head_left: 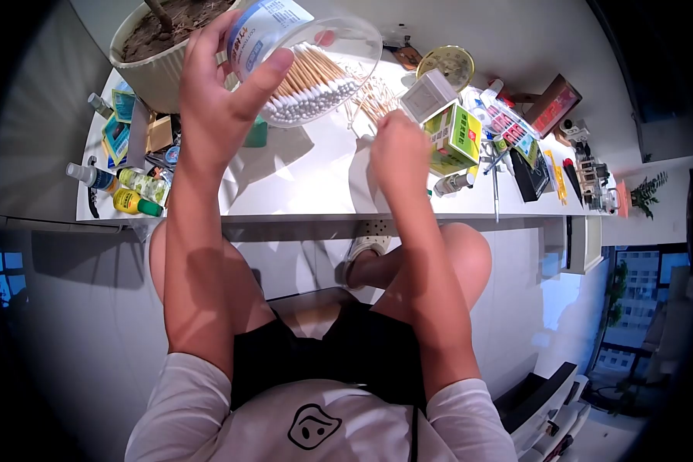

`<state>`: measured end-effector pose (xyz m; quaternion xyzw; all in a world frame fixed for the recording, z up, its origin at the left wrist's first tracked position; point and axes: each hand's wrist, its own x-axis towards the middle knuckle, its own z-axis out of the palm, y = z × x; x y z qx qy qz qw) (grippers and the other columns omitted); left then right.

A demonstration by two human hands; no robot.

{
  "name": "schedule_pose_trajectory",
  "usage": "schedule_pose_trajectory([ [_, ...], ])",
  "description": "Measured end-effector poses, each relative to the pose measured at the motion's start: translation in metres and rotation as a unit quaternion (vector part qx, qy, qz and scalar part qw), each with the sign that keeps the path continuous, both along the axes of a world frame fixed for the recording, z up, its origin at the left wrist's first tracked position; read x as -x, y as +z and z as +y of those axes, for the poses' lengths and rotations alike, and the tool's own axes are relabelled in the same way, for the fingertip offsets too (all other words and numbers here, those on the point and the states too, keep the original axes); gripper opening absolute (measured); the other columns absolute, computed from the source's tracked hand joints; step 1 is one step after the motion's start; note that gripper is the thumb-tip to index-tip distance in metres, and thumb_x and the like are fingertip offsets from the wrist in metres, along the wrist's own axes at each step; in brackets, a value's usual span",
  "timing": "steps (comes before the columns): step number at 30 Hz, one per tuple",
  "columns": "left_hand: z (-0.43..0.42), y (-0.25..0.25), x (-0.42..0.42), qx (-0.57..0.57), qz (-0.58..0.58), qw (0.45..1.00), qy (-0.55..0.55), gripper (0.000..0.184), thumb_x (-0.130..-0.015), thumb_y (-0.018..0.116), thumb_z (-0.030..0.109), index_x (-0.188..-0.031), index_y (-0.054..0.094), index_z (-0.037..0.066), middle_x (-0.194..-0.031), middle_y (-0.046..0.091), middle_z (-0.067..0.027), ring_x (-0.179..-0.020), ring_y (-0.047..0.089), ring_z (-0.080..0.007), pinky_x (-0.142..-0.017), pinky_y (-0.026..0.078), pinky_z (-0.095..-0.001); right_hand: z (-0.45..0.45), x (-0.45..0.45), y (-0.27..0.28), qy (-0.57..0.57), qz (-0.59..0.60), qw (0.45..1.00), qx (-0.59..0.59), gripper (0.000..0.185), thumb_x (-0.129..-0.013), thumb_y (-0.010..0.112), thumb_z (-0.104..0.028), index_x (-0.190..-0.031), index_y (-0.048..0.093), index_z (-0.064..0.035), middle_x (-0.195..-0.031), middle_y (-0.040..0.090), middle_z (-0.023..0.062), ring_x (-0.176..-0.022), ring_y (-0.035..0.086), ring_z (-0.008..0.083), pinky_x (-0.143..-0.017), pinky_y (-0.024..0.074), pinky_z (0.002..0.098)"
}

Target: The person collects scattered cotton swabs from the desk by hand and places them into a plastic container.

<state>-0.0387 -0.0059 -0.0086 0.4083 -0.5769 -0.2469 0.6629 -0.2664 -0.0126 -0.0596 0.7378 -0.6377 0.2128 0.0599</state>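
My left hand [222,96] is wrapped round a clear round tub [258,35] with a blue and white label, raised above the table and tilted with its mouth towards the right. Packed inside lie many cotton swabs [308,81] with wooden sticks and white tips. Loose cotton swabs [371,100] are spread in a pile on the white table [316,189], just right of the tub. At the near right edge of that pile is my right hand [402,150], slightly blurred, its fingers closed and pointing down. Whatever its fingertips hold is hidden.
A large plant pot [150,73] stands behind my left hand. Small bottles, including a yellow bottle [131,202], crowd the table's left end. Right of my right hand stand a green box [454,138] and a pale square box [428,96], with a black box [529,175] farther right.
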Motion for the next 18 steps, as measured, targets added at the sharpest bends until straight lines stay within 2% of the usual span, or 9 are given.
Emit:
schedule_pose_trajectory([
  [1,0.0,0.0,0.0,-0.002,0.007,1.0,-0.002,0.062,-0.081,0.068,0.029,-0.127,0.044,-0.006,-0.116,0.051,-0.0145,-0.108,0.05,-0.0191,-0.095,0.04,-0.0296,0.003,0.002,0.014,0.001,0.001,1.0,0.001,0.014,-0.081,0.06,-0.013,-0.083,0.061,0.0004,-0.077,0.064,0.0158,-0.075,0.063,0.0295,-0.069,0.0464,0.0401],
  [3,-0.001,0.001,0.001,-0.004,0.014,1.0,-0.002,0.063,-0.081,0.068,0.029,-0.127,0.044,-0.006,-0.116,0.051,-0.0145,-0.109,0.05,-0.019,-0.095,0.04,-0.0297,0.013,0.002,0.042,0.083,-0.303,0.948,0.055,0.008,-0.081,0.062,-0.011,-0.082,0.062,-0.0029,-0.074,0.063,0.0124,-0.071,0.061,0.0253,-0.067,0.0447,0.0358],
  [5,-0.002,0.0,0.001,0.007,-0.016,1.0,0.021,0.065,-0.08,0.069,0.029,-0.128,0.043,-0.006,-0.116,0.051,-0.0143,-0.109,0.05,-0.0189,-0.094,0.04,-0.0298,0.033,-0.007,0.075,0.112,-0.318,0.94,0.056,0.006,-0.08,0.064,-0.011,-0.082,0.063,-0.0045,-0.073,0.063,0.0101,-0.07,0.06,0.0237,-0.066,0.044,0.0342],
  [7,0.001,0.006,0.006,0.0,-0.03,0.999,0.019,0.066,-0.08,0.069,0.03,-0.129,0.042,-0.006,-0.117,0.05,-0.0144,-0.109,0.05,-0.0192,-0.094,0.041,-0.0302,0.038,-0.013,0.08,0.137,-0.334,0.931,0.057,0.005,-0.079,0.066,-0.01,-0.081,0.064,-0.0061,-0.072,0.063,0.0078,-0.068,0.059,0.0222,-0.066,0.0433,0.0325],
  [9,0.002,0.009,0.013,-0.008,-0.046,0.999,0.01,0.068,-0.079,0.07,0.031,-0.129,0.042,-0.006,-0.117,0.05,-0.0146,-0.109,0.051,-0.0196,-0.094,0.041,-0.0306,0.035,-0.022,0.076,0.166,-0.293,0.926,0.173,0.007,-0.076,0.068,-0.01,-0.081,0.065,-0.0069,-0.073,0.064,0.0044,-0.068,0.059,0.0207,-0.066,0.0424,0.0324],
  [11,0.001,0.008,0.019,0.006,-0.005,1.0,0.003,0.068,-0.07,0.079,0.035,-0.117,0.051,-0.004,-0.11,0.051,-0.0123,-0.101,0.055,-0.0206,-0.082,0.048,-0.0313,0.028,-0.032,0.078,0.167,-0.227,0.941,0.188,0.006,-0.077,0.066,-0.012,-0.08,0.063,-0.0078,-0.072,0.062,0.0041,-0.07,0.056,0.0232,-0.067,0.0395,0.0349],
  [14,0.0,0.005,0.019,0.008,-0.01,1.0,-0.002,0.066,-0.07,0.078,0.035,-0.117,0.052,-0.003,-0.11,0.05,-0.0123,-0.101,0.055,-0.0207,-0.082,0.048,-0.0315,0.01,-0.05,0.075,0.173,-0.147,0.947,0.228,0.008,-0.079,0.062,-0.015,-0.08,0.063,-0.0071,-0.071,0.062,0.0066,-0.07,0.056,0.0252,-0.066,0.0389,0.036],
  [15,0.0,0.006,0.019,0.009,-0.011,1.0,-0.003,0.066,-0.07,0.078,0.035,-0.117,0.052,-0.003,-0.11,0.05,-0.0123,-0.101,0.055,-0.0207,-0.082,0.048,-0.0315,0.01,-0.051,0.076,0.173,-0.148,0.947,0.229,0.008,-0.079,0.062,-0.015,-0.08,0.063,-0.0071,-0.071,0.062,0.0066,-0.07,0.056,0.0252,-0.066,0.0389,0.036],
  [18,0.003,0.007,0.015,0.002,-0.019,1.0,0.017,0.067,-0.07,0.079,0.036,-0.117,0.052,-0.004,-0.11,0.05,-0.0124,-0.101,0.055,-0.021,-0.083,0.048,-0.0326,0.013,-0.046,0.078,0.144,-0.278,0.904,0.292,0.01,-0.081,0.059,-0.014,-0.079,0.065,-0.0059,-0.07,0.063,0.0077,-0.063,0.056,0.0253,-0.061,0.04,0.037],
])
